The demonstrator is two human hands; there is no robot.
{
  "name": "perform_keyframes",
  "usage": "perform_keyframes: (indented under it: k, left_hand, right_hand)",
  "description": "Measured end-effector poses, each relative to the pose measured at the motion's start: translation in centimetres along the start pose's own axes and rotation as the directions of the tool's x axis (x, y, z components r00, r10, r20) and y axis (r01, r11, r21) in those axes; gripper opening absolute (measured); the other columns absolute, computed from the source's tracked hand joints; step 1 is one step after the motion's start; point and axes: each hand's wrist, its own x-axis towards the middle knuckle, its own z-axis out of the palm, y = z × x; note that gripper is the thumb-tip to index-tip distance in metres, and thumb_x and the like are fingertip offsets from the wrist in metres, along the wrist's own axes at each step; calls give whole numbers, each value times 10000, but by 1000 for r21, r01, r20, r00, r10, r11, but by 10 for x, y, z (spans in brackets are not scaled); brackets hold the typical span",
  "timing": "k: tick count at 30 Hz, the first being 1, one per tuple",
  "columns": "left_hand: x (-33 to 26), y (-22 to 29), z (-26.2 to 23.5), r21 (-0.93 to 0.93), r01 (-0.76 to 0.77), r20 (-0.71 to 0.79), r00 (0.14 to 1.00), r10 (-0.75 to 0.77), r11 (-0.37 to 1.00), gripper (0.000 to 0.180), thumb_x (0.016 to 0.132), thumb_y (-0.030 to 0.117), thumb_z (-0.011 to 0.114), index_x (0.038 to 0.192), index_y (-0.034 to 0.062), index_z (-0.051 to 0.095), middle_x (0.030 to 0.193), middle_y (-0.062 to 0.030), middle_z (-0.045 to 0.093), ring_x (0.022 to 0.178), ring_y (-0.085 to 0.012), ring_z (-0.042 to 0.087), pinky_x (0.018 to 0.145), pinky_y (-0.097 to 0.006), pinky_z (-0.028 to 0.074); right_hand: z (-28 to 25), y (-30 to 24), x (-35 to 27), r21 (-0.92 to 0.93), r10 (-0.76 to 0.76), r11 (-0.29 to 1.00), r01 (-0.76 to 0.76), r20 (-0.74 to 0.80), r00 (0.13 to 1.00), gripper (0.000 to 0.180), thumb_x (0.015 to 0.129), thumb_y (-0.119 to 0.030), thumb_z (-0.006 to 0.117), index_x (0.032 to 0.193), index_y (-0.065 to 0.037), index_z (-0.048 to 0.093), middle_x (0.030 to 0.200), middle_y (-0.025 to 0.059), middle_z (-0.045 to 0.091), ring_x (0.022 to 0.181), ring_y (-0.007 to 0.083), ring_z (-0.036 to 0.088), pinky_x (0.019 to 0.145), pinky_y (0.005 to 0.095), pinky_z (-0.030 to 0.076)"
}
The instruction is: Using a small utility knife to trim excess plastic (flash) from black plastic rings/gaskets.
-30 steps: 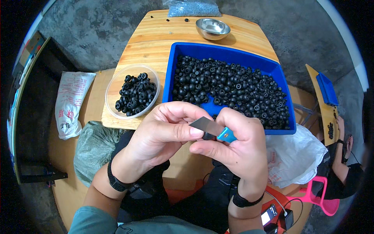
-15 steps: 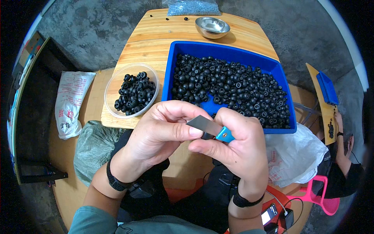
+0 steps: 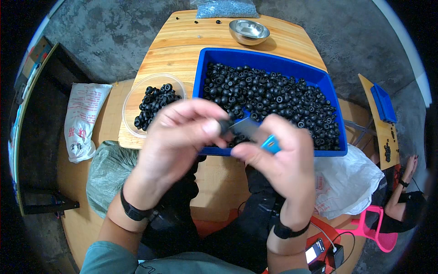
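Note:
Between the thumb and fingers of my left hand [image 3: 171,139] is a small round black part [image 3: 224,127], slightly blurred. My right hand [image 3: 289,164] grips a small knife [image 3: 271,144] with a bright blue handle. Its flat grey blade points left, its tip close to the black part; I cannot tell whether they touch. Both hands are raised over the front edge of a blue tray [image 3: 197,84], which holds a large heap of similar black parts [image 3: 273,96]. To the left, a clear round tub [image 3: 129,98] contains a smaller pile of them, partly behind my left hand.
A metal bowl [image 3: 249,33] stands at the wooden table's [image 3: 182,43] back, near a clear bag of small pieces [image 3: 226,9]. White sacks [image 3: 84,121] lie at both sides. Far right, another person's arm [image 3: 397,194] is beside a pink stool [image 3: 376,228] and a board [image 3: 378,123].
My hands have moved apart a little, the left up and to the left with the black part, which now shows clear of the blade. The other person's hands have drawn back from the board.

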Motion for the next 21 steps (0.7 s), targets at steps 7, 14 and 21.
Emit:
perform_keyframes:
  k: [7,14,21]
  left_hand:
    - [4,43,-42,634,-230,-307,801,513,738,206,756,-31,573,956,-25,623,919,-75,620,830,-124,574,789,-235,433]
    - [9,27,-29,671,-173,-321,808,493,721,248,747,-42,566,989,-21,613,991,-63,607,934,-115,544,848,-231,401]
    - [6,24,-24,629,-157,-310,848,431,762,192,764,-45,573,948,-21,623,902,-49,621,847,-103,572,798,-220,430]
  right_hand:
    - [3,48,14,-88,192,976,-201,-103,976,213,735,-193,683,737,-7,579,623,166,571,571,327,563,529,385,429]
    - [27,44,37,-383,370,889,-252,276,887,279,637,-253,766,688,-2,655,602,152,601,554,260,596,560,339,461]
    - [20,57,40,-294,338,932,-211,497,799,243,645,-170,744,803,-2,668,721,148,646,662,235,631,639,316,489]
